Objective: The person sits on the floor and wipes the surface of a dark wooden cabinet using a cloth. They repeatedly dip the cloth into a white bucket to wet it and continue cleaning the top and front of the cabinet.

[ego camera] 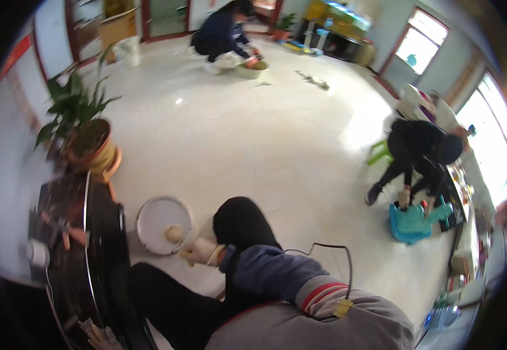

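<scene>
My right hand (200, 252), in a pale glove, is beside the near rim of a round white bucket (159, 218) on the floor. A beige lump (173, 235), perhaps a cloth or sponge, is inside the bucket. Blur hides whether anything is between the right fingers. Low at the left edge, my gloved left hand (100, 337) lies against a glossy black cabinet (104, 227). Some crumpled grey material (88, 326) shows at its fingers; I cannot tell whether it is a cloth or part of the glove.
A potted plant (89, 144) stands beyond the cabinet, which bears a white cup-like object (37, 253). One person (227, 30) squats over a basin (253, 70). Another person (419, 148) bends over a turquoise container (411, 223). A black cable (348, 262) loops above my sleeve.
</scene>
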`<state>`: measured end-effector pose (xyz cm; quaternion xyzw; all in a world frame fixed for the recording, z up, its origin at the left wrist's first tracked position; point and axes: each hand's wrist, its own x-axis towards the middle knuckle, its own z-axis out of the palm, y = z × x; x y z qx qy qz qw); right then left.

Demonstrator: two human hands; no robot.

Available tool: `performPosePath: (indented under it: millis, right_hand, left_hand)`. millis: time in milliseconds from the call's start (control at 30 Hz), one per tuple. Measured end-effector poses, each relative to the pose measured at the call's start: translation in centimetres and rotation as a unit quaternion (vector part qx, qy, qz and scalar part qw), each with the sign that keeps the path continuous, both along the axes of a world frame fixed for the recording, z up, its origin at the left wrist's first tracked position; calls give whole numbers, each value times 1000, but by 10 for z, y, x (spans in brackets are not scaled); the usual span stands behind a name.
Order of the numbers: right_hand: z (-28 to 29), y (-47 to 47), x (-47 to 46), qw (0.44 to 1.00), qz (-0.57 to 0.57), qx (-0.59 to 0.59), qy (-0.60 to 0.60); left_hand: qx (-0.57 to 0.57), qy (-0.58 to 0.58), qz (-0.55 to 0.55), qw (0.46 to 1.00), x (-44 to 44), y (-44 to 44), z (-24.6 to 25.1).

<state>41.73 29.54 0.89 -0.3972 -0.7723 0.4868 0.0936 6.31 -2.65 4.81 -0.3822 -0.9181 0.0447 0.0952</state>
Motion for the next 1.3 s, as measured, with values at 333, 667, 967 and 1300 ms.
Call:
performPosePath:
  millis: [333,667,967,1300]
  right_hand:
    - [-6,-22,-25,999,32,23,4]
    - [11,-41,-44,978,-18,17,207]
    - [-3,-26,-41,971,-74,-117,196]
    - [-17,-23,-49,970,-21,-54,238]
  left_hand:
    - [162,-27,23,986,-25,-3,-13]
    - [109,-79,8,991,-20,106,-3]
    - [142,-58,51,987,-2,-61,-17]
    - [134,-69,76,986,-44,80,-18]
